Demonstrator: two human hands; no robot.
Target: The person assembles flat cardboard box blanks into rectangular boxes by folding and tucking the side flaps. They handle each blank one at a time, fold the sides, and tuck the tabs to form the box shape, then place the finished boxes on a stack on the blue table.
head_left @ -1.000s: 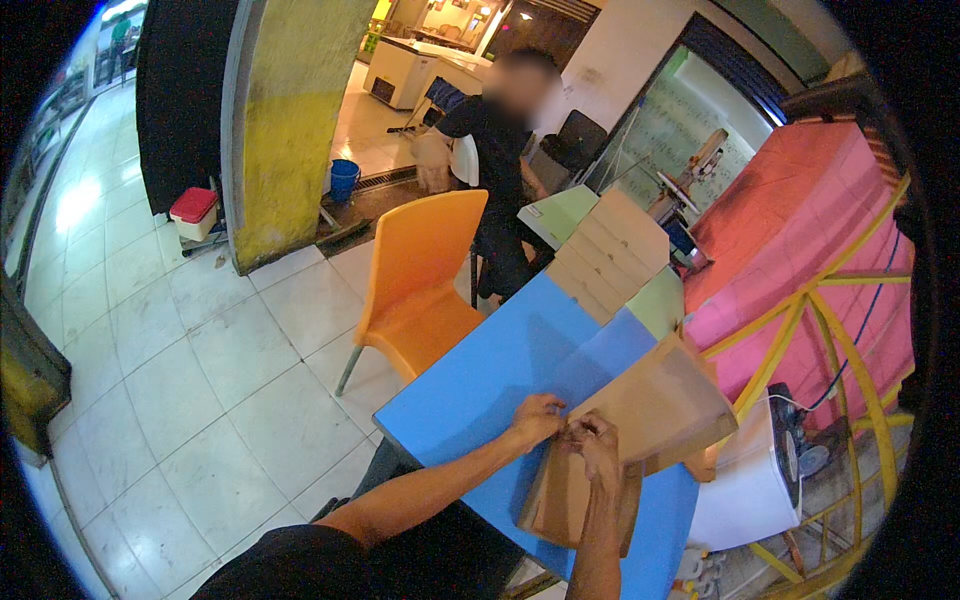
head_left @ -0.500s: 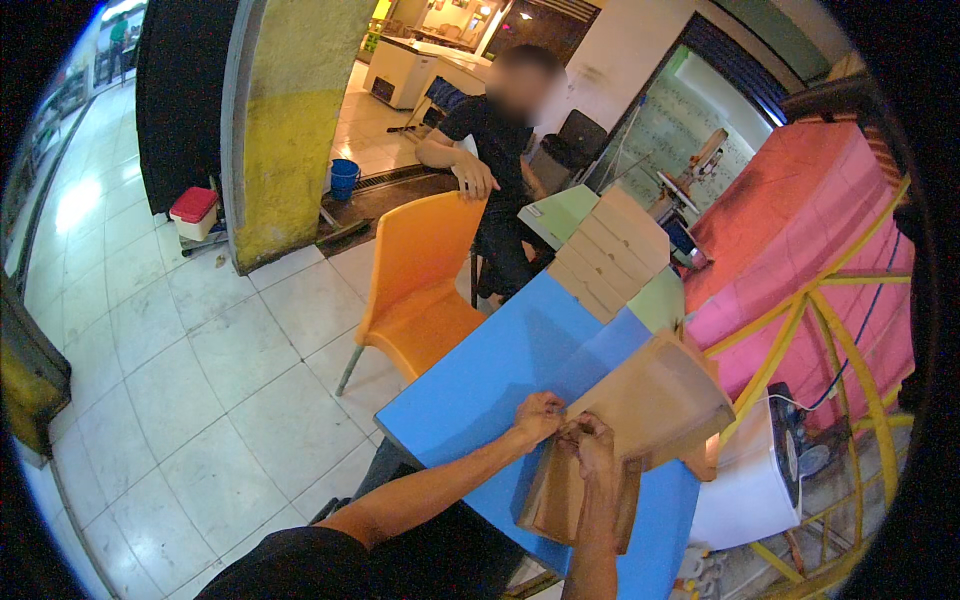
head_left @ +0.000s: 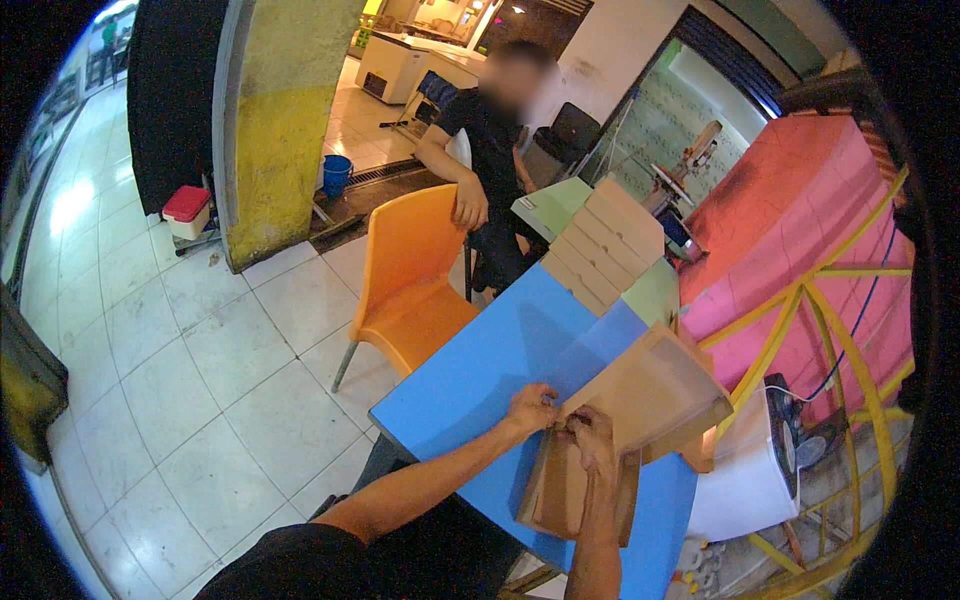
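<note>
An open brown cardboard box (head_left: pixel 548 497) stands on the blue tabletop (head_left: pixel 490 345), its lid (head_left: pixel 650 390) raised and leaning away to the right. My left hand (head_left: pixel 533 409) is closed, its fingertips pinching at the box's left corner, where lid and side meet. Right beside it my right hand (head_left: pixel 593 440) reaches over the box's inside, its bent fingers gripping the same corner. The bit of cardboard between the fingers is mostly hidden.
Several flat cardboard boxes (head_left: pixel 607 245) lie stacked at the table's far end. An orange chair (head_left: pixel 410 285) stands at the left side, with a seated person (head_left: pixel 495 150) behind it. A white appliance (head_left: pixel 745 480) and yellow metal bars (head_left: pixel 800 290) are on the right.
My hands stay at the box corner; the left fingers have loosened a little and the right fingers have shifted slightly. The seated person's hand has dropped lower over the chair back.
</note>
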